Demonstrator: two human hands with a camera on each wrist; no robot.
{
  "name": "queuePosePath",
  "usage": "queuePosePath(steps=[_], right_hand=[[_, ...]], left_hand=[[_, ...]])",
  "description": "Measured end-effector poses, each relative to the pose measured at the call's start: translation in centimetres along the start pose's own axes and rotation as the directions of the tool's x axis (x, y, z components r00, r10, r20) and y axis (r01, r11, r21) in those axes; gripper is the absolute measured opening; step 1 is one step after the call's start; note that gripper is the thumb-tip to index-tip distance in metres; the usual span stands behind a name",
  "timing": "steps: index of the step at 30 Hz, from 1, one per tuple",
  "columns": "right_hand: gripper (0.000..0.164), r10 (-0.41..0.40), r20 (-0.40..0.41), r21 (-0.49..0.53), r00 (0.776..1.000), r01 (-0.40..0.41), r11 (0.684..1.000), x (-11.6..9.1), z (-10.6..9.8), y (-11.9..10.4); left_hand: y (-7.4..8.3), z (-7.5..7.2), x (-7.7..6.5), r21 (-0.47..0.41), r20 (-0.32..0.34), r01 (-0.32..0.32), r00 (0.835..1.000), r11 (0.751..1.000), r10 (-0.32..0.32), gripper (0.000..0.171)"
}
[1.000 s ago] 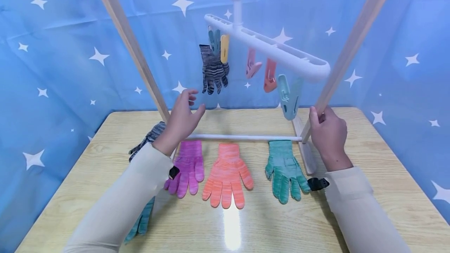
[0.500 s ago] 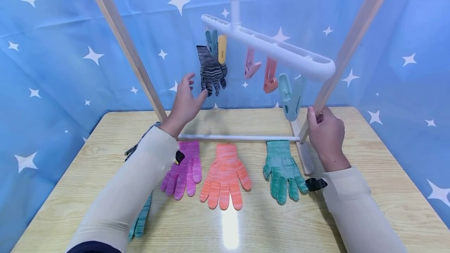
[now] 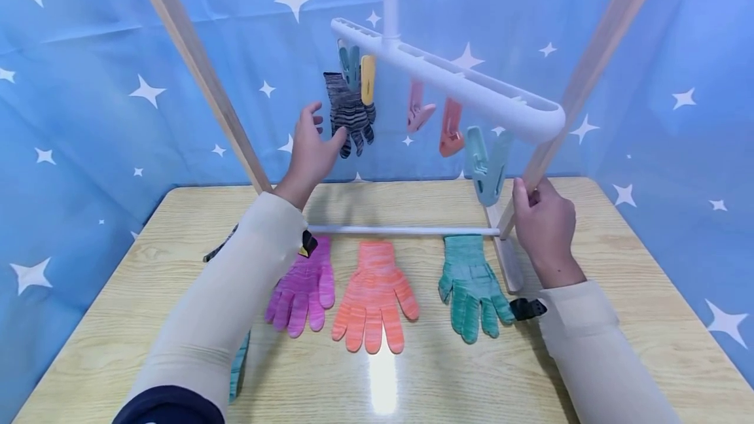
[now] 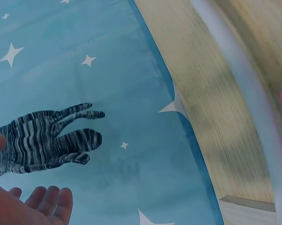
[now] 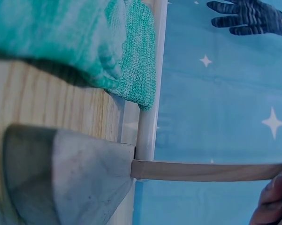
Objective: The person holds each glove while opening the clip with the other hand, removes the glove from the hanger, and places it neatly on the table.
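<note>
A black-and-grey striped knit glove (image 3: pixel 349 113) hangs by its cuff from a teal clothespin (image 3: pixel 349 65) on the white clip hanger (image 3: pixel 448 77). Just left of that glove is my left hand (image 3: pixel 312 149), raised, its fingers loosely bent and thumb apart, nothing in it. In the left wrist view the striped glove (image 4: pixel 37 140) lies between thumb and fingers. My right hand (image 3: pixel 544 228) grips the right wooden post (image 3: pixel 580 77) of the rack low down. A yellow clothespin (image 3: pixel 368 80) hangs beside the teal one.
Pink (image 3: pixel 419 110), coral (image 3: pixel 451 128) and large teal (image 3: pixel 487 165) clothespins hang along the hanger. Purple (image 3: pixel 303 286), orange (image 3: pixel 375 296) and green gloves (image 3: pixel 474 286) lie on the wooden table (image 3: pixel 436 378). A white crossbar (image 3: pixel 400 231) spans the rack's base. My left sleeve partly covers other gloves.
My left hand has risen towards the hanging striped glove. The right hand keeps its grip on the post. The head view has shifted slightly.
</note>
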State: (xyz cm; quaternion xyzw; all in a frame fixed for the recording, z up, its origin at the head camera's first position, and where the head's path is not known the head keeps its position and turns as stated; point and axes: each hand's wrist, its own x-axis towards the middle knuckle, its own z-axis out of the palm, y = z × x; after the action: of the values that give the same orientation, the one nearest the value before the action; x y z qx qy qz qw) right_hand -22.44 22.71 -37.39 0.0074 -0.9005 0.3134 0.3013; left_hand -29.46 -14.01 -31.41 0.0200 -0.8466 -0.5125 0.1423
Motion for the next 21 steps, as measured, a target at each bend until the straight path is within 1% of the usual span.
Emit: queuePosePath(steps=[3, 6, 13, 21], right_hand=[[0.047, -0.002, -0.003, -0.007, 1.000, 0.002, 1.000, -0.1, -0.1, 0.0], [0.046, -0.006, -0.008, -0.009, 1.000, 0.006, 1.000, 0.0, -0.2, 0.0], [0.045, -0.007, -0.020, -0.018, 1.000, 0.007, 1.000, -0.1, -0.3, 0.1], [0.046, -0.008, -0.014, -0.009, 1.000, 0.008, 1.000, -0.3, -0.3, 0.0]], left_hand=[[0.2, 0.0, 0.3, 0.004, 0.008, 0.031, 0.999, 1.000, -0.031, 0.069], [0.3, -0.1, 0.4, -0.004, 0.009, 0.039, 0.999, 0.999, -0.039, 0.068], [0.7, 0.4, 0.7, -0.032, 0.014, 0.032, 0.999, 0.999, -0.031, 0.067], [1.1, 0.6, 1.3, -0.063, -0.018, 0.030, 0.999, 0.998, -0.031, 0.063]])
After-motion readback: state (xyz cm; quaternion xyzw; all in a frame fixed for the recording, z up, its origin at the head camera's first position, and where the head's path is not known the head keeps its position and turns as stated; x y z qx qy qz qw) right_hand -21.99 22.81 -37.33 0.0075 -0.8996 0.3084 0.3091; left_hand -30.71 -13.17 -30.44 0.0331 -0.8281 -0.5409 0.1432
